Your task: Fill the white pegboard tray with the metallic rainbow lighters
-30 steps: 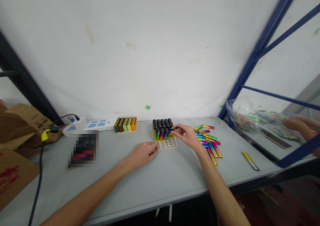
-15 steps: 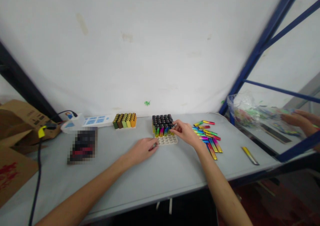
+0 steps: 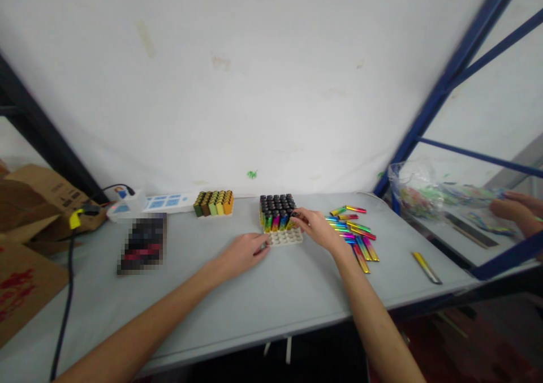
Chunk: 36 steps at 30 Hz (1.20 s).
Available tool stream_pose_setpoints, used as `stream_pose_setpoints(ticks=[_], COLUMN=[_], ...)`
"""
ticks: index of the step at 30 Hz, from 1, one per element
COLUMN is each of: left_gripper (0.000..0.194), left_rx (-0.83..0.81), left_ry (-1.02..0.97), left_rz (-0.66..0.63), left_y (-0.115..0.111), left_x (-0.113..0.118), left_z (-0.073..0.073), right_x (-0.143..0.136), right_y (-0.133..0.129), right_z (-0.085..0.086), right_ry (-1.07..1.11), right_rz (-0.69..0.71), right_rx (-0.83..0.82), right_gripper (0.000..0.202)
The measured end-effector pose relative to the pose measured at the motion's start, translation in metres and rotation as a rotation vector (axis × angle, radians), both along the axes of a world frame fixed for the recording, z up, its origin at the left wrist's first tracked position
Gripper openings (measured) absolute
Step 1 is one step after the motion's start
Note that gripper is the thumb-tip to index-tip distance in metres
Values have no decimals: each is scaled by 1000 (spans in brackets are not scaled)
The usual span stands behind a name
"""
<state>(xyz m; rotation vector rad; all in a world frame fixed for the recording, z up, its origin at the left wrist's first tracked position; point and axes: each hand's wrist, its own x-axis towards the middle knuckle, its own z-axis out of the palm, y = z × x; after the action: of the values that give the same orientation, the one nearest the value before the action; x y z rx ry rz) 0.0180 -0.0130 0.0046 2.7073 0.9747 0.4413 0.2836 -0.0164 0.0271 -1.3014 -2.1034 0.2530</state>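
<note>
A white tray (image 3: 287,237) with rows of round holes stands in the middle of the table, its back rows filled with upright black-topped lighters (image 3: 276,204) in shiny rainbow colours. The front rows of holes are bare. My left hand (image 3: 246,254) rests on the table, its fingers closed on the tray's front left corner. At the right end of the front lighter row, my right hand (image 3: 314,227) pinches a lighter (image 3: 291,223) by its top; the fingers partly cover it. Just right of that hand lies a loose pile of shiny rainbow-coloured lighter bodies (image 3: 356,227).
A second tray of gold-topped lighters (image 3: 214,203) sits left, beside a power strip (image 3: 169,203). Cardboard boxes (image 3: 29,281), a cable and a blurred dark item (image 3: 144,244) are further left. One yellow-silver piece (image 3: 426,267) lies right. Beyond a blue frame (image 3: 424,120), another person's hands show.
My right hand stays at the same end of the lighter row, its fingers slightly lower around the lighter. My left hand keeps its place at the tray; the view has shifted slightly.
</note>
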Motion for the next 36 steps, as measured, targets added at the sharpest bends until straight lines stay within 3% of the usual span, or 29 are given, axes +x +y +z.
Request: stream_pose_setpoints(ticks=[20, 26, 31, 33, 36], left_gripper=[11, 12, 10, 10, 10], left_rx=[-18, 3, 1, -1, -1], left_ry=[-9, -27, -24, -29, -35], left_rz=[-4, -19, -16, -19, -20], left_y=[4, 4, 5, 5, 4], left_x=[-2, -1, -2, -2, -3], left_z=[-4, -6, -6, -6, -5], right_x=[4, -2, -8, -3, 16], right_y=[-5, -3, -5, -3, 2], right_z=[12, 9, 8, 8, 7], right_ry=[30, -5, 7, 27, 19], right_rz=[24, -11, 42, 18, -141], right_rx=[-17, -9, 15, 37, 130], right_gripper=[22, 19, 25, 29, 26])
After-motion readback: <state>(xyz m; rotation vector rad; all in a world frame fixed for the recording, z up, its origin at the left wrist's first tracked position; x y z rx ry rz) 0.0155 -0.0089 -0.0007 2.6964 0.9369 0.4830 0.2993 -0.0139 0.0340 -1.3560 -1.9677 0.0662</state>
